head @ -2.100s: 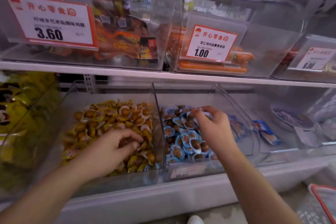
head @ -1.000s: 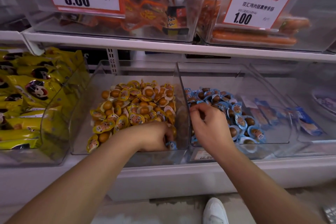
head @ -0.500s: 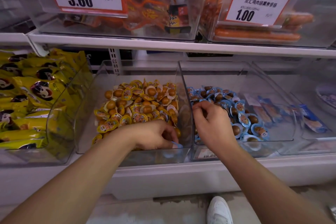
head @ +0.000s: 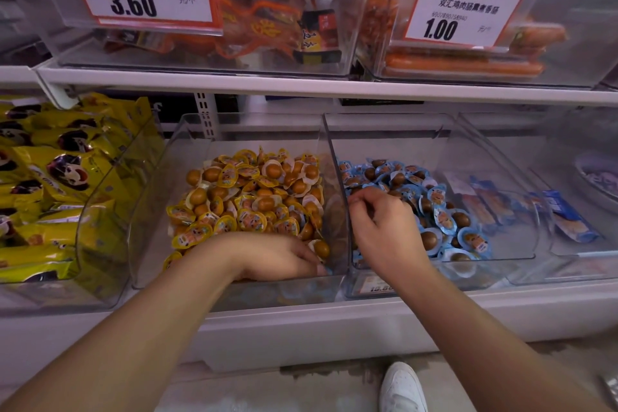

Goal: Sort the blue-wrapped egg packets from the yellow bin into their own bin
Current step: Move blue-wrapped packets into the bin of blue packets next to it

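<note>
Left hand [head: 277, 256] low in yellow bin [head: 150, 211], grip unclear. Right hand [head: 381, 227] over blue bin [head: 501, 211], fingers curled; contents of grip unclear.

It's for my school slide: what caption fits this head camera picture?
Left hand digs in the clear bin of yellow-wrapped egg packets; right hand reaches among blue-wrapped egg packets.

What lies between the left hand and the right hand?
In the head view, the clear bin wall stands between the left hand and the right hand.
</note>
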